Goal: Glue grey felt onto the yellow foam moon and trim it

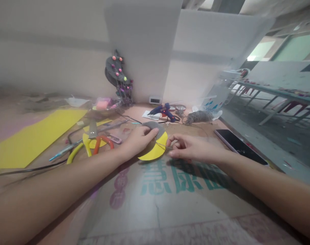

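My left hand (142, 137) grips a yellow paper crescent (155, 152) whose upper part is covered with grey yarn (162, 128). The thumb presses on the grey part. At the crescent's right side, my right hand (182, 146) has its fingers curled in a pinch on a thin grey strand of yarn, which runs across the yellow paper toward the left thumb. Both hands are just above the cardboard-covered table. Farther back lies a ball of grey yarn (199, 116), with a loose strand trailing from it.
Left of my hands lie orange-handled scissors (100, 141), a pen (60, 152) and a yellow sheet (40, 136). A blue glue gun (162, 110) rests behind. A decorated grey crescent (116, 71) leans on the wall. On the right is a phone (239, 146) near the table edge.
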